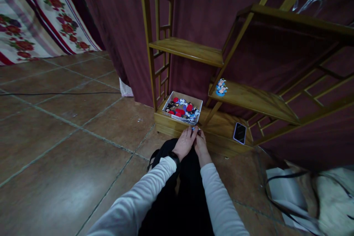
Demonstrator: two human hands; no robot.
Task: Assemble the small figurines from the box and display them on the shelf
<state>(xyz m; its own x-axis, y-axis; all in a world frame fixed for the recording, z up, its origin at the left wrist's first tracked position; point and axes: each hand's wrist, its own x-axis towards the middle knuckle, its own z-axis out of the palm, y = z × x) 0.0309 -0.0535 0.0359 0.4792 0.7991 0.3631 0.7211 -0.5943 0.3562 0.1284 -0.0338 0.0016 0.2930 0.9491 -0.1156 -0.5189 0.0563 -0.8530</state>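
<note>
Head view: left hand and right hand are seen joined, both sets of fingertips pinched on a small figure, of which only a blue-and-white sliver is shown. The piece is held just in front of the white box of like figures, which stands on the lowest board of the wooden shelf. Two more figures stand on the middle board; a phone lies on the lowest board, to the right. A light, steady pinch kept low over the board is judged best, since so small a piece would be easily dropped and lost.
</note>
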